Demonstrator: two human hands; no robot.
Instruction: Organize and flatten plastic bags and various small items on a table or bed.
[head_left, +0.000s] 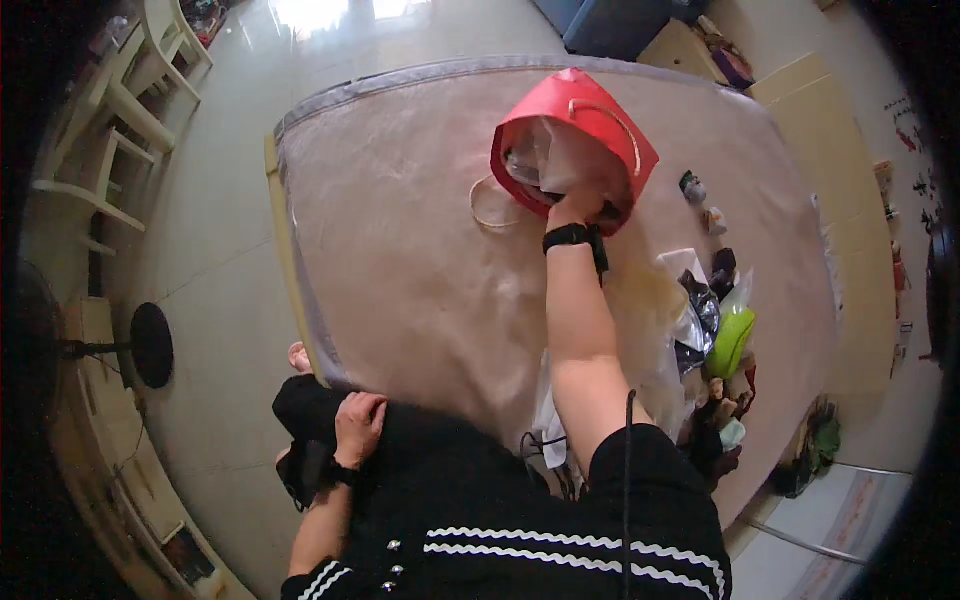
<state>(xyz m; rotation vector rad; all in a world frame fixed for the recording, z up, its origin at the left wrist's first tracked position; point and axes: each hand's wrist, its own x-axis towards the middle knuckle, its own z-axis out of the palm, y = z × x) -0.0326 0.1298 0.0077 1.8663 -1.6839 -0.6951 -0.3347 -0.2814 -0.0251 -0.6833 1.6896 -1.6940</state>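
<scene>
A red gift bag (585, 94) lies tilted on the pinkish-beige mat (397, 247), its mouth towards me. My right hand (577, 204), with a black band at the wrist, reaches into that mouth; its fingers are hidden inside. Clear and whitish plastic packaging (559, 154) shows within the bag, beyond the hand. One cord handle (611, 118) lies against the red side and another cord loop (474, 204) rests on the mat. My left hand (361, 426) rests on my black-clothed leg, fingers loosely bent and holding nothing.
Right of my arm lie a lime-green pouch (731, 343), black plastic packaging (703, 300), dark cloth items (709, 439) and two small packets, one of them whitish (715, 221). Cardboard (855, 225) borders the mat. A round black fan (152, 345) and pale chairs (139, 112) stand left.
</scene>
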